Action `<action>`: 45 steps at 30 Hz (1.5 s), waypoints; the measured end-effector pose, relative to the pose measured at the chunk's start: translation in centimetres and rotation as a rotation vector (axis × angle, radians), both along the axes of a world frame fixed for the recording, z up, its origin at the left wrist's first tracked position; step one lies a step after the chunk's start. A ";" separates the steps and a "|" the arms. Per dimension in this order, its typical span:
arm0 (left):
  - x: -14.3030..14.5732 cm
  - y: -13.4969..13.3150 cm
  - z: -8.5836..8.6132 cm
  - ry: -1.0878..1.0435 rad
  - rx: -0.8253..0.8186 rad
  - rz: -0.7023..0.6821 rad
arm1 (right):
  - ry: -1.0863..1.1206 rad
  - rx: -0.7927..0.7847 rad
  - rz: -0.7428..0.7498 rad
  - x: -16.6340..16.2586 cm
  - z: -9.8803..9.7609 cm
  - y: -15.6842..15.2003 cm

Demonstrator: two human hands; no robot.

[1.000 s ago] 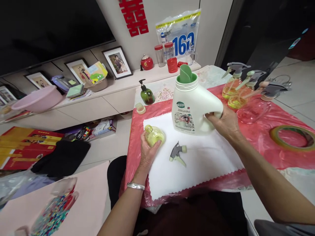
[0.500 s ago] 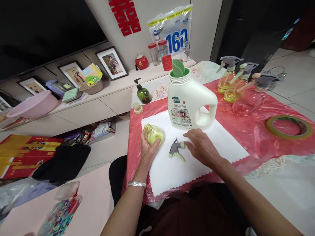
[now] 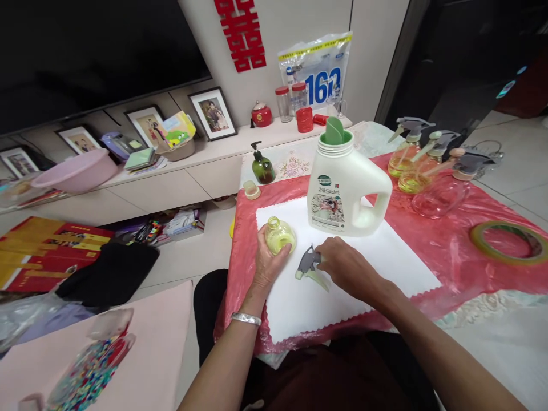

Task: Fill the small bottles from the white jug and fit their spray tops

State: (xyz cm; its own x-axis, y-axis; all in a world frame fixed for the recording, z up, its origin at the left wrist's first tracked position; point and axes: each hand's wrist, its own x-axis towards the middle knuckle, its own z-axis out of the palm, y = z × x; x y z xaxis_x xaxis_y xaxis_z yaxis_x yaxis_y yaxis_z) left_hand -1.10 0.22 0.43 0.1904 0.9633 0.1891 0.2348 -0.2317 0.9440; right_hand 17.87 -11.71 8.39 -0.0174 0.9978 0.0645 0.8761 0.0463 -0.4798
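My left hand [image 3: 269, 260] is wrapped round a small clear bottle [image 3: 279, 235] with yellowish liquid and an uncapped neck, over the left part of a white sheet [image 3: 299, 311]. To its right, my right hand [image 3: 349, 262] has its fingers closed on the collar end of a grey and pale green trigger spray head [image 3: 309, 264]. The nozzle of the spray head points left, toward the bottle. Just behind my right hand stands a large white detergent jug [image 3: 342, 194], its mouth uncapped and a green spout [image 3: 334, 132] showing in it.
Several trigger spray bottles [image 3: 440, 197] stand at the right on the red tablecloth [image 3: 445, 245], near a roll of tape [image 3: 507, 242]. A green pump bottle [image 3: 263, 169] and a pale cap [image 3: 252, 190] are at the back left.
My right hand has closed on the spray head's collar, where it was reaching with fingers apart before. My left hand still holds the bottle. The camera view has shifted slightly.
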 end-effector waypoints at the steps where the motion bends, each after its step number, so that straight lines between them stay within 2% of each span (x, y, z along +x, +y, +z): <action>1: 0.0 0.0 0.0 -0.003 0.003 -0.005 | 0.057 0.031 -0.005 0.2 0.6 0.1; 5: 0.1 -0.1 0.3 -0.026 0.013 -0.029 | 0.284 0.214 -0.046 0.9 3.8 1.3; 10: 0.2 -0.2 0.7 0.009 0.004 0.000 | 0.970 0.523 -0.148 0.0 7.6 4.9; 12: 0.2 -0.3 0.9 0.030 -0.018 0.002 | 1.095 0.578 -0.144 -0.8 8.5 6.4; 15: 0.2 -0.3 1.1 0.038 -0.024 -0.007 | 1.148 0.633 -0.084 -1.7 8.8 8.1; 19: 0.2 -0.3 1.1 0.028 -0.020 -0.002 | 1.058 0.603 -0.058 -2.7 8.6 9.3; 24: 0.3 -0.3 1.0 0.007 -0.014 -0.011 | 1.037 0.448 0.009 -3.6 7.8 10.0; 35: 0.2 -0.4 1.6 0.053 -0.016 -0.007 | 1.118 0.122 0.110 -4.3 2.6 10.4; 45: 0.3 -0.5 1.5 0.046 -0.017 -0.013 | 1.167 0.096 0.116 -3.8 0.5 11.2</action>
State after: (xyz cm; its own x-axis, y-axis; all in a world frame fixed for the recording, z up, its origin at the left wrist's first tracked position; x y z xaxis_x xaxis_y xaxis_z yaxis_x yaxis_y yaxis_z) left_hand -0.75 -0.24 1.92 0.2108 0.9637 0.1637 0.2747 -0.2191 0.9362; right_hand 14.02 -0.55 8.90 0.0116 0.9843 0.1763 -0.1035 0.1765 -0.9788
